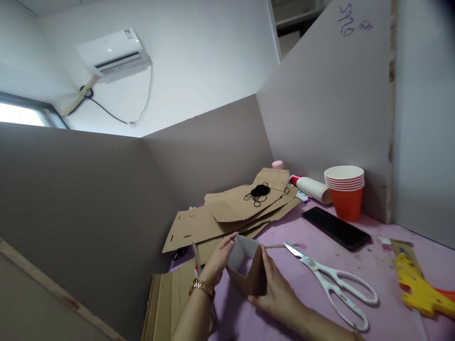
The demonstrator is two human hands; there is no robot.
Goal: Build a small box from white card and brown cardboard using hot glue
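A small open-topped cardboard box (249, 279), brown outside and pale grey inside, stands upright between my hands above the pink tabletop. My left hand (221, 258), with a gold watch (202, 287) on its wrist, grips the box's left wall. Against the right wall presses my right hand (273, 286), fingers along the side and thumb at the near lower part. Pink shows through the inside of the box. White-handled scissors (312, 265) lie partly spread to the right of my right hand. Near my left wrist, a pointed blade (196, 256) is partly hidden.
Flat cardboard sheets (199, 222) are piled behind, topped by black elastic loops (260, 191). More cardboard (170, 303) lies at left. On the right are a black phone (336, 228), orange paper cups (346, 201), white cups on their side (313, 189) and a yellow glue gun (414, 284). Grey partitions (213, 156) enclose the table.
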